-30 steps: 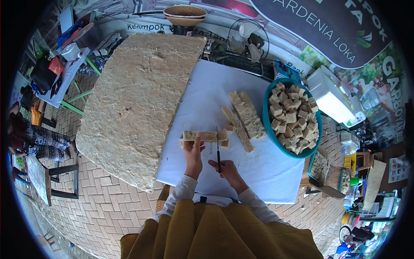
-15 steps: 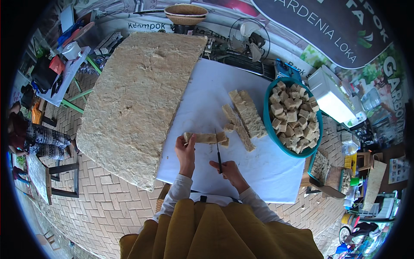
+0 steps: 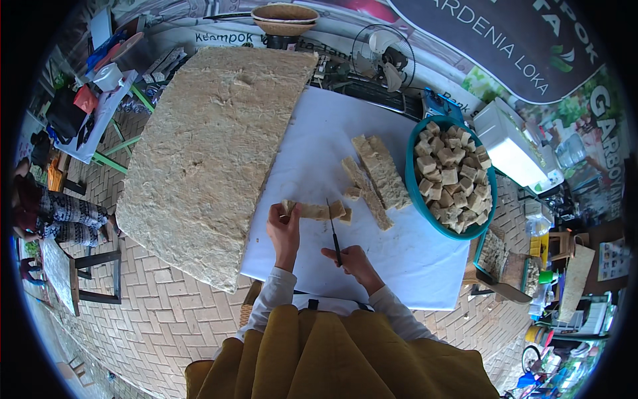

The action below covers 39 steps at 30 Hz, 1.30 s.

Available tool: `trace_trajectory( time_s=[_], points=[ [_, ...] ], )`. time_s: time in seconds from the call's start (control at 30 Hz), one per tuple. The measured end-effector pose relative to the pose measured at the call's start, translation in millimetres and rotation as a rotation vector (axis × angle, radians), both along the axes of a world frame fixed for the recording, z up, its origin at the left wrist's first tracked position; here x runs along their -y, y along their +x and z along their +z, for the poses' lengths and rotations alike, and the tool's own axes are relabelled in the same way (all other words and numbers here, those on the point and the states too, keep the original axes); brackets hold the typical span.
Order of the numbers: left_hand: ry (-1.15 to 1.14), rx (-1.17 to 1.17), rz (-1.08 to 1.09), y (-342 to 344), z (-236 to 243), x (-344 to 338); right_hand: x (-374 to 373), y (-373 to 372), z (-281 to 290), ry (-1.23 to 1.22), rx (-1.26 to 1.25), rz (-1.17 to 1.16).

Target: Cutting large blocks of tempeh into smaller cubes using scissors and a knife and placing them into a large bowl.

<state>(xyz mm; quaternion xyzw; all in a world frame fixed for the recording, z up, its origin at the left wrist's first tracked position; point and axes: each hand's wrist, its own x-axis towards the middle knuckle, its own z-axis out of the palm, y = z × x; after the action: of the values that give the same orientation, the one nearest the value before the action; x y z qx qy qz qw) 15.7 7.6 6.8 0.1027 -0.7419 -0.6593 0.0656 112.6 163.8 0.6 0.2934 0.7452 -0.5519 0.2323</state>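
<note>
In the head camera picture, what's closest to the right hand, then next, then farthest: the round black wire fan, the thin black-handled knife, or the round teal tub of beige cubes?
1. Thin black-handled knife: in the right hand.
2. Round teal tub: ahead, to the hand's right.
3. Round black wire fan: beyond the white-covered table.

The person wore a mustard-yellow cloth (image 3: 325, 352) that hung in broad, deep folds, its upper edge wavy. Past that edge showed white fabric (image 3: 339, 306) with two small dark patches (image 3: 313, 304). The long sleeves (image 3: 271, 298) were pale grey and wrinkled, leaving the left hand (image 3: 284, 239) and right hand (image 3: 355, 262) bare.
</note>
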Motion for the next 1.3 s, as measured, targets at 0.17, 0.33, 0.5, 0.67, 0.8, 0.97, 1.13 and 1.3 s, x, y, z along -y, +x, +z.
trace_trajectory(
  time_s=[0.17, 0.33, 0.5, 0.67, 0.8, 0.97, 1.13, 1.3],
  points=[
    [-0.078, -0.053, 0.006, 0, 11, 1, 0, -1, 11, 0.017, 0.042, 0.026],
    [0.075, -0.015, 0.030, -6, 6, 4, -2, 2, 12, -0.093, 0.066, 0.032],
    [0.476, 0.120, 0.043, -8, 4, 1, 4, 11, 28, -0.353, 0.106, 0.012],
    [0.579, 0.162, 0.043, -6, 0, -8, 11, 15, 34, -0.412, 0.117, 0.128],
    [0.583, 0.177, -0.048, 0, -2, -14, 8, 6, 26, -0.457, 0.094, 0.147],
    [0.590, 0.184, -0.134, 5, -3, -18, 7, -6, 27, -0.423, 0.012, 0.096],
    [0.563, 0.167, -0.122, 2, -2, -18, 10, -3, 21, -0.173, -0.058, 0.043],
    [0.506, 0.136, -0.112, 4, -6, -20, 10, -1, 15, -0.133, -0.003, 0.045]
  ],
)
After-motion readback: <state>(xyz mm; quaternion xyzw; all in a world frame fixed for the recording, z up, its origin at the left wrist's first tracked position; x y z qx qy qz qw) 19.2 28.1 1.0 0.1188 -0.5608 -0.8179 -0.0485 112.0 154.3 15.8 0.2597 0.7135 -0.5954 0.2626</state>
